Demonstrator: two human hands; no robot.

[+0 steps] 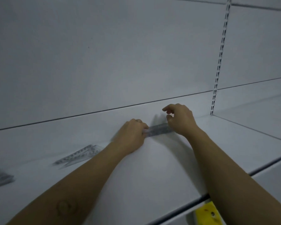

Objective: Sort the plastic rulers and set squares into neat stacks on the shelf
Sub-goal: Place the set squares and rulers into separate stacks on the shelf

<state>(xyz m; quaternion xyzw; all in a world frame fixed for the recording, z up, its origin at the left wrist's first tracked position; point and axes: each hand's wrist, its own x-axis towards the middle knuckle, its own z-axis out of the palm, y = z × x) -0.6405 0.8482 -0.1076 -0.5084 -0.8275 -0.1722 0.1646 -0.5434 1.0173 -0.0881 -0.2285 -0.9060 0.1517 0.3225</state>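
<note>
Ruler stack (159, 129) on shelf (152, 168), markings blurred: left hand (131, 133) grips it; right hand (180, 119) loosely curled, empty.

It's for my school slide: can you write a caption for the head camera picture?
Left hand grips one end of a ruler stack on a white shelf, right hand by the other end.

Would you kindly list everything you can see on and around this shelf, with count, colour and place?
rulers: one stack, clear with grey markings, mid-shelf between the hands
set squares: one blurred pile, clear grey, left of the left arm
grey pile: one, far left edge, too blurred to identify
shelf: one, white, across the view
slotted upright: one, white, right of centre
yellow tag: one, below the shelf's front edge
left hand: grips the rulers' left end
right hand: fingers loosely curled, at the rulers' right end
</note>
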